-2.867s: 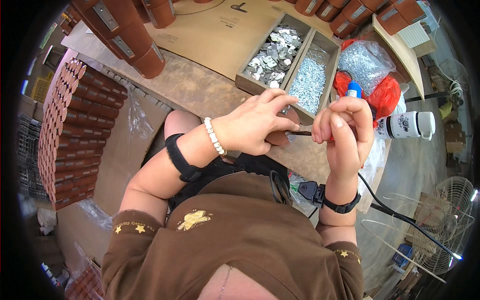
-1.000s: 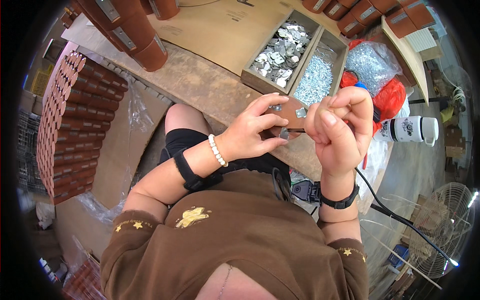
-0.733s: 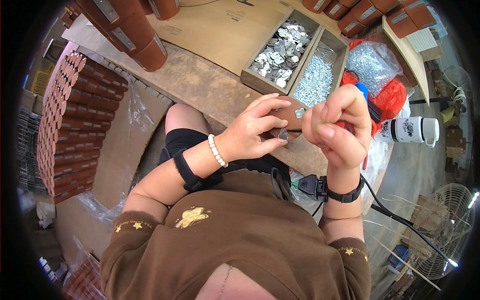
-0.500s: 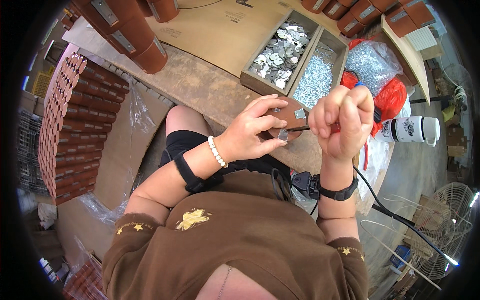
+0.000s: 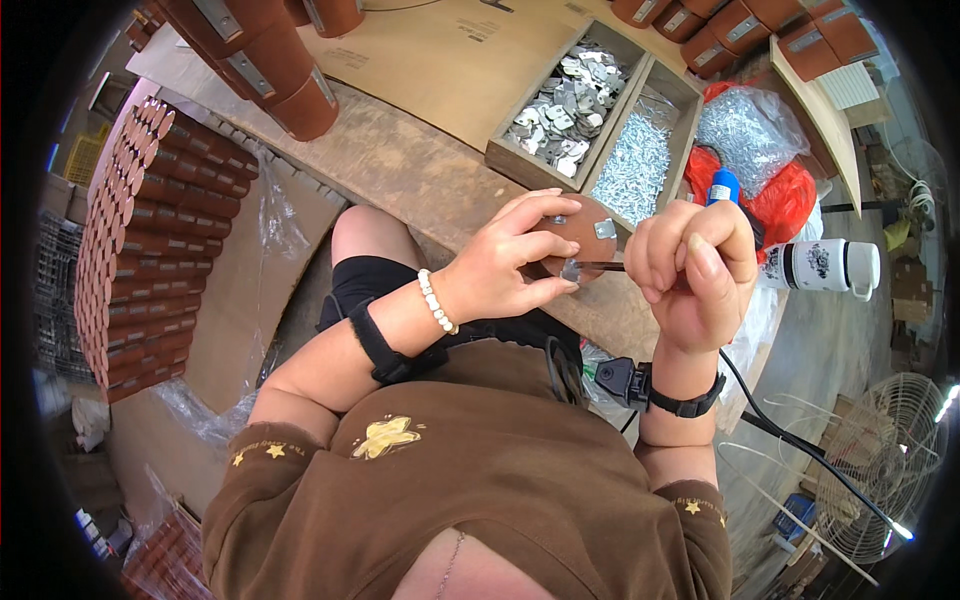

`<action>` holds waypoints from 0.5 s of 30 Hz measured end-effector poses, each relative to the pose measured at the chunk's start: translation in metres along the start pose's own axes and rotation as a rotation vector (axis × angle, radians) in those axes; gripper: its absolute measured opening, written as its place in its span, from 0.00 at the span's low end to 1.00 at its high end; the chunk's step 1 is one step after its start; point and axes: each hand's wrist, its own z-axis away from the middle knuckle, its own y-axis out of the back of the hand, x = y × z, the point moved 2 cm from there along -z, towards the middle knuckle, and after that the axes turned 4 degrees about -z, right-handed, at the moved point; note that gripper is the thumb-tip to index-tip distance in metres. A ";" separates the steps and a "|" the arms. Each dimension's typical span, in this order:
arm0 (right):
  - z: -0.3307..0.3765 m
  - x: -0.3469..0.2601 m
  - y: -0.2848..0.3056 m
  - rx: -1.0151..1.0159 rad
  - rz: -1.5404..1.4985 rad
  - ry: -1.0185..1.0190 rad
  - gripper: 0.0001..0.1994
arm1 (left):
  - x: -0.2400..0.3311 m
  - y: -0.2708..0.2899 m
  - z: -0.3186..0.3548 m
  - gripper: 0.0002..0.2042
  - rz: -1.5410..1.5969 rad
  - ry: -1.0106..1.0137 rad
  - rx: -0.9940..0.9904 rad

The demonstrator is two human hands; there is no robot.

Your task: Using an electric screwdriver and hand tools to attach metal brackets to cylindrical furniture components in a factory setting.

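My left hand (image 5: 510,252) grips a round reddish-brown piece (image 5: 590,220) by its near left side, fingers over its top and thumb along its lower edge. Small metal plates sit on its face, one of them a silver plate (image 5: 605,229) at the right. Another lies by my thumb tip, where the tip of a thin dark screwdriver shaft (image 5: 603,266) meets it. My right hand (image 5: 692,265) is closed in a fist around that screwdriver, hiding its handle. A blue cylinder (image 5: 722,186) shows just behind the fist; whether it belongs to the tool I cannot tell.
Beyond my hands stand a wooden box of metal plates (image 5: 528,150) and a wooden tray of screws (image 5: 632,165). A bag of screws (image 5: 745,125), red plastic and a white bottle (image 5: 820,264) lie to the right. Stacked brown pieces (image 5: 165,260) stand left; a wire fan (image 5: 880,455) is lower right.
My right fist has shifted slightly right and toward me, and more of the blue cylinder shows behind it. The screwdriver shaft now lies more level. My left hand keeps its grip.
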 end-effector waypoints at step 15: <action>0.000 0.002 0.000 0.068 -0.103 0.015 0.07 | 0.000 0.001 0.001 0.14 -0.001 0.010 0.000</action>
